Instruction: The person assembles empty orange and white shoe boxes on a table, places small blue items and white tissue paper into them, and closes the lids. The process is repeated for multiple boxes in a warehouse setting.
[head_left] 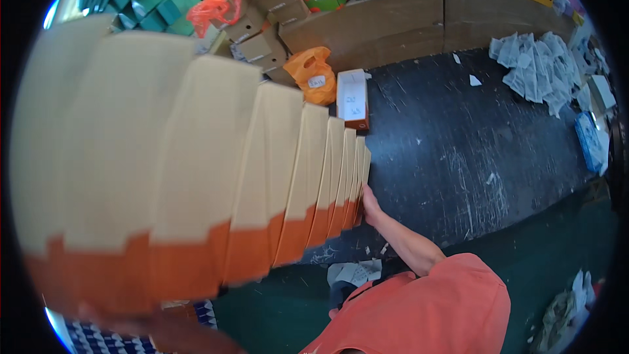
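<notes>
Long row of cream-and-orange boxes (203,124), running from nine o'clock to mid-view, its far end showing over the near-left part of the dark bench (445,151). We are seeing the hands well apart, one toward each end. Right hand (371,206), just off centre toward four o'clock, is bearing against the far end; its fingers are partly hidden. Left hand (128,323), at eight o'clock, is blurring below the near end; we cannot tell how either is gripping.

We are judging the middle to be the weak point: no hand is showing there, so slackening pressure from either end could let boxes sag or drop out. Uneven pushing could make the row buckle, since the edges are already stepping out of line. At one o'clock a white-lined box (352,97) is standing near the far end, beside an orange bag (312,77); a swing that way could knock both.
</notes>
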Tool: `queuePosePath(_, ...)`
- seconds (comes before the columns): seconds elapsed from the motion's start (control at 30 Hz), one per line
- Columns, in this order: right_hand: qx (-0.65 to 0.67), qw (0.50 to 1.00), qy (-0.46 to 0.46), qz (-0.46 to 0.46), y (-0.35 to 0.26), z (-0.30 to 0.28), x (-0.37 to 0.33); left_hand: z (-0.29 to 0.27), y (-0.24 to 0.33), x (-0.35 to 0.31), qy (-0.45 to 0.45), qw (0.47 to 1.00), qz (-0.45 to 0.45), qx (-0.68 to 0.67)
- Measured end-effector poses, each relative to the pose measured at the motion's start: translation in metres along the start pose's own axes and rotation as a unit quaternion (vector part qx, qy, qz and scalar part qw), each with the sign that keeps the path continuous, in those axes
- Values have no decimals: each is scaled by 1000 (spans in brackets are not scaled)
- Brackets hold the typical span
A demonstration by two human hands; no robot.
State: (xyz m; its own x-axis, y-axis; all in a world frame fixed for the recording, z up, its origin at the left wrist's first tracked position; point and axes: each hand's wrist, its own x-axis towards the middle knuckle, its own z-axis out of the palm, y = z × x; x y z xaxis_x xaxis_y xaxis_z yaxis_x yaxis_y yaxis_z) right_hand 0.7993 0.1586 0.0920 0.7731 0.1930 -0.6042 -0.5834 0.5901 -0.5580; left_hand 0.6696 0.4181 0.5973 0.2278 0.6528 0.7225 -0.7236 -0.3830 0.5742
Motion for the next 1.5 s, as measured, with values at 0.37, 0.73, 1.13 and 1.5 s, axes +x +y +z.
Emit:
queuePosePath(0.37, 10, 990, -132, -41, -82, 2, -69, 179, 40, -144, -66, 987, 84, 119)
queuePosePath(0.73, -306, 896, -303, 108, -117, -205, -201, 225, 98, -164, -32, 985, 23, 169)
queuePosePath(1.13, -295, 953, 55, 28, -354, -569, -270, 376, 285, -71, 79, 709, 189, 675)
queuePosePath(1.5, 156, 785, -566, -198, -586, -419, -342, 455, 181, -455, -266, 756, 474, 364)
